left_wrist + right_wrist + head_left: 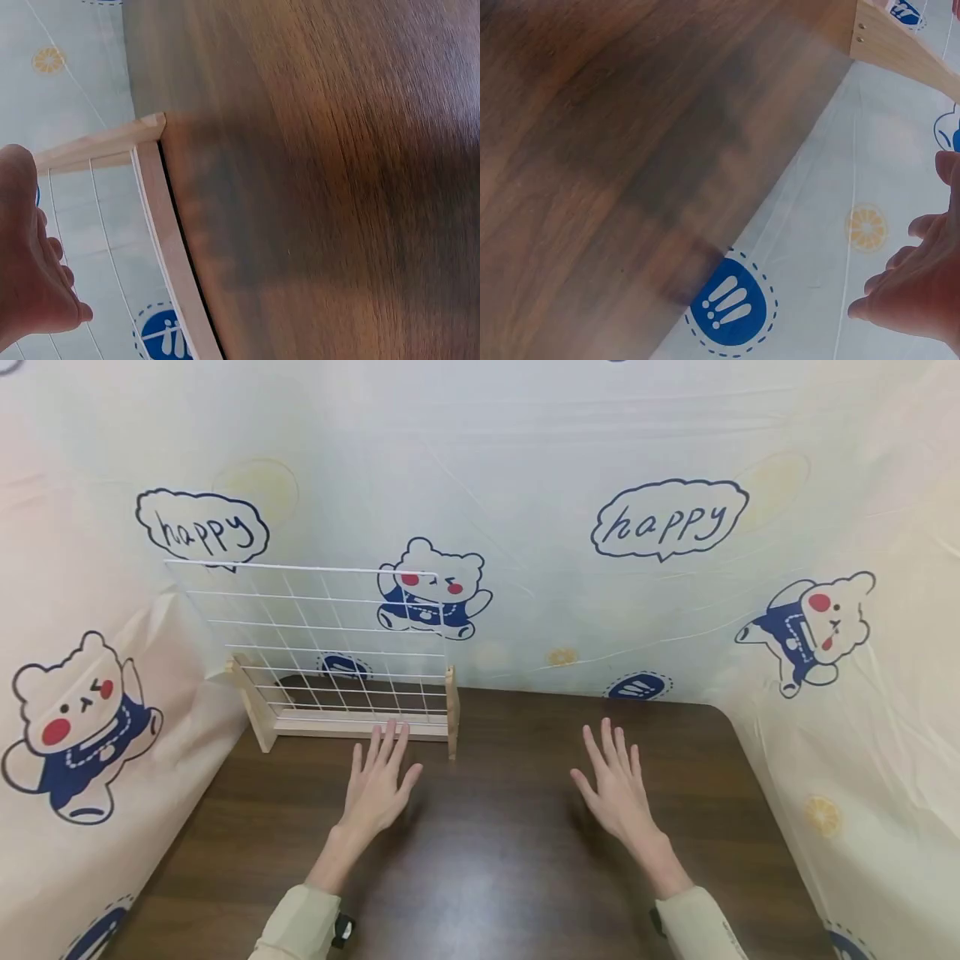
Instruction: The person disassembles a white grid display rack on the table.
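A white wire grid rack (322, 643) with a pale wooden base and two side posts stands at the back left of the brown table. My left hand (377, 789) is held over the table just in front of the rack, fingers straight and spread, holding nothing. Its fingertips overlap the wooden base bar (169, 225) in the head view. My right hand (615, 785) hovers over the table to the right of the rack, palm down with fingers extended, also holding nothing. Shadows of both hands fall on the wood.
The dark brown wooden table (480, 843) has a rounded back right corner. Pale cloth (540, 635) printed with bears and "happy" bubbles hangs behind it and along both sides. Dark bands show at both sleeve cuffs (300, 918).
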Motion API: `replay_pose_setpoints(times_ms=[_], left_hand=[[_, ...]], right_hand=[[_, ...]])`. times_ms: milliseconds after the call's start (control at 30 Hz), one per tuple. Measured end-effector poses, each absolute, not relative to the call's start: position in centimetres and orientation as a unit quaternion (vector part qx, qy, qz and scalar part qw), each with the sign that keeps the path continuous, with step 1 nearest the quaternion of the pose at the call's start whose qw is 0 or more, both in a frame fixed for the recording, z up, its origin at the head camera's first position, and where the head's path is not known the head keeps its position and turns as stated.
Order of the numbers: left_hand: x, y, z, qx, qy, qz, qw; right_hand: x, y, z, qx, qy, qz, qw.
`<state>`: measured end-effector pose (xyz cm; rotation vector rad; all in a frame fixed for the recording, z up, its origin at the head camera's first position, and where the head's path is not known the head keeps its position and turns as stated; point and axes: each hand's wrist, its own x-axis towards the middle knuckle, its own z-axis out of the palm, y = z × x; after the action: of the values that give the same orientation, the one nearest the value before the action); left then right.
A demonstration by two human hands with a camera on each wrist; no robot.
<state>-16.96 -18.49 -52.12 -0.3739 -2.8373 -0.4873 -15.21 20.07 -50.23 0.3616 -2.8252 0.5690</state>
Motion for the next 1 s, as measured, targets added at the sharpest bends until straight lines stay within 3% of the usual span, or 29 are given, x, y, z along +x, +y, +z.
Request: replay_pose_setpoints(times_ms=[533,1000], left_hand=[[-17.7,-23.1,-51.3,-0.11,-0.962,-0.217,0.126],[-18.1,-28.2,-50.3,-0.116,-0.928,-0.276,0.221]], right_hand=[[-16.5,16.9,-51.6,0.141,-0.959,0.207,0.135],[-19.2,14.3,-50.4,0.182,-0.939,0.243,0.164]])
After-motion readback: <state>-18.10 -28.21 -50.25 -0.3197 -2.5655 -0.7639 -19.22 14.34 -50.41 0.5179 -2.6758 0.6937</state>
